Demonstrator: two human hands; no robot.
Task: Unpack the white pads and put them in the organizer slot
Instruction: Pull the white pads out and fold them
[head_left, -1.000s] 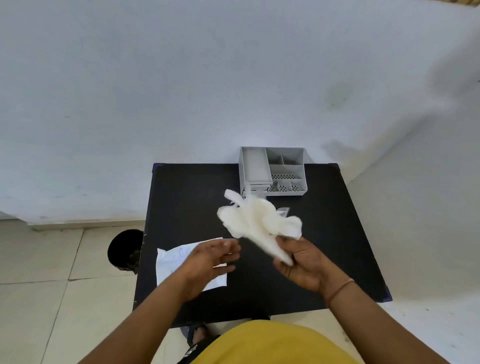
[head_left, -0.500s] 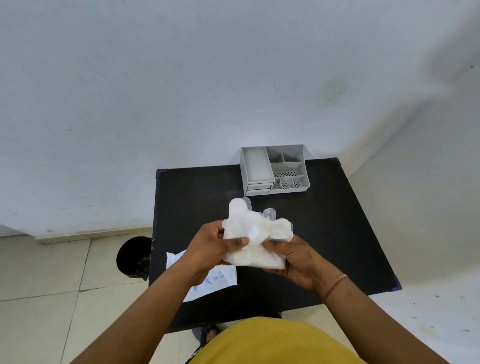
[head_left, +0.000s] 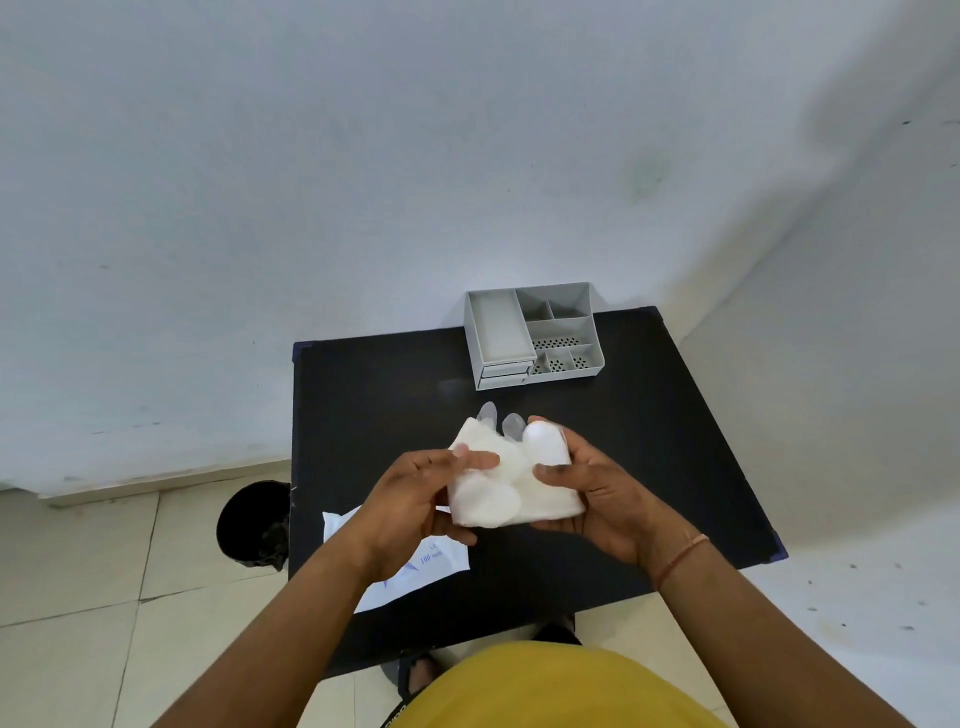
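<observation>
A loose bunch of round white pads (head_left: 498, 486) is held above the black table (head_left: 363, 395), partly inside a clear plastic wrapper (head_left: 501, 421) that sticks up behind it. My left hand (head_left: 410, 509) grips the bunch from the left, thumb on top. My right hand (head_left: 597, 493) cups it from the right, thumb pressed on the pads. The grey organizer (head_left: 535, 332) stands at the table's far edge, its long left slot and smaller compartments showing nothing inside.
A flat white printed packet (head_left: 410, 571) lies on the table under my left wrist. A black bin (head_left: 254, 525) stands on the tiled floor left of the table. White walls close in behind and to the right.
My left hand came up from the packet and took hold of the pads, which my right hand held alone before. The bunch has been gathered tighter and lowered a little.
</observation>
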